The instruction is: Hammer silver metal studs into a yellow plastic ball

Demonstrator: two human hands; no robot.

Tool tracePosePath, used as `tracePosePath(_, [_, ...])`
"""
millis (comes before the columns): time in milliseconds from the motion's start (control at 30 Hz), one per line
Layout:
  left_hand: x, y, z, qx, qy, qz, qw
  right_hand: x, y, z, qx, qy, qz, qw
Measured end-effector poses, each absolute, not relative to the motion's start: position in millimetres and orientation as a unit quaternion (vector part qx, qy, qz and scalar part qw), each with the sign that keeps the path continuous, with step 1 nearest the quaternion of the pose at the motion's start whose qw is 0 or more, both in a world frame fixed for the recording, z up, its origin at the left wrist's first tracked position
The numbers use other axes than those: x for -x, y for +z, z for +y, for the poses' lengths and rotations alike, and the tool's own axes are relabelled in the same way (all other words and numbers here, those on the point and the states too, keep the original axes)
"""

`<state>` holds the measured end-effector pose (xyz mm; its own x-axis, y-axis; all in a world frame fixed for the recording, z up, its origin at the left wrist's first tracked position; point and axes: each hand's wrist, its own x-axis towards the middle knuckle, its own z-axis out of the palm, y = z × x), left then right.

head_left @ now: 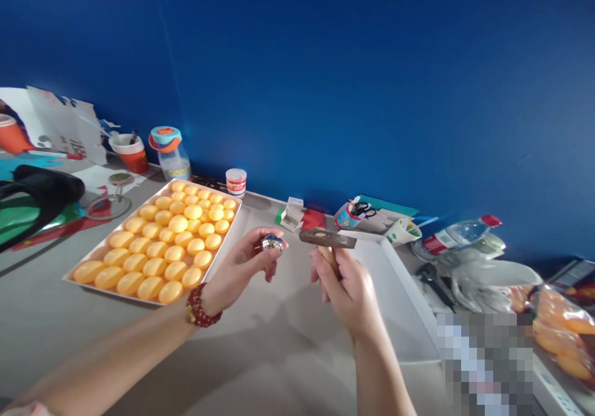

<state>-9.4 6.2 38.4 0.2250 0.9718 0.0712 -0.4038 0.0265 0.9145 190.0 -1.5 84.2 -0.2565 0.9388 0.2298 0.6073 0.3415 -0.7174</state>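
Between the thumb and fingers of my left hand (253, 255) is a shiny silver metal ball (272, 243); its lower part is hidden by the thumb. A red beaded bracelet circles that wrist. My right hand (346, 283) is wrapped round the wooden handle of a hammer (328, 238), close below its dark metal head. The hammer head lies roughly level, a short way to the right of the ball and apart from it. Left of my left hand stands a shallow white tray (235, 222) with many orange balls in rows.
A white box lid (409, 298) lies to the right. Along the blue wall are a small tub (236, 182), a lidded jug (171, 155), paper cups (129, 153) and a holder with scissors (348, 215). A plastic bottle (465, 233) and bags stand at far right.
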Motion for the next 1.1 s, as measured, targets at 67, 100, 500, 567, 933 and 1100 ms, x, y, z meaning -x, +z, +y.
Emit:
tracePosePath(67, [8, 37, 7, -0.455, 0.536, 0.313, 0.639, -190, 84, 1, 0.511, 0.264, -0.751, 0.323])
tracePosePath(100, [8, 37, 7, -0.462, 0.539, 0.308, 0.634, -190, 83, 2, 0.510, 0.269, -0.751, 0.322])
tracePosePath(500, [9, 38, 5, -0.438, 0.535, 0.229, 0.685, -187, 84, 4, 0.507, 0.313, -0.733, 0.328])
tracePosePath(567, [8, 37, 6, -0.405, 0.520, 0.213, 0.721, -186, 80, 4, 0.508, 0.315, -0.721, 0.350])
tracePosePath(933, [8, 37, 11, -0.326, 0.523, 0.243, 0.749, -187, 70, 14, 0.498, 0.363, -0.694, 0.373])
tracePosePath(1100, [19, 39, 18, -0.333, 0.555, 0.275, 0.710, -186, 44, 36, 0.558, 0.289, -0.724, 0.284])
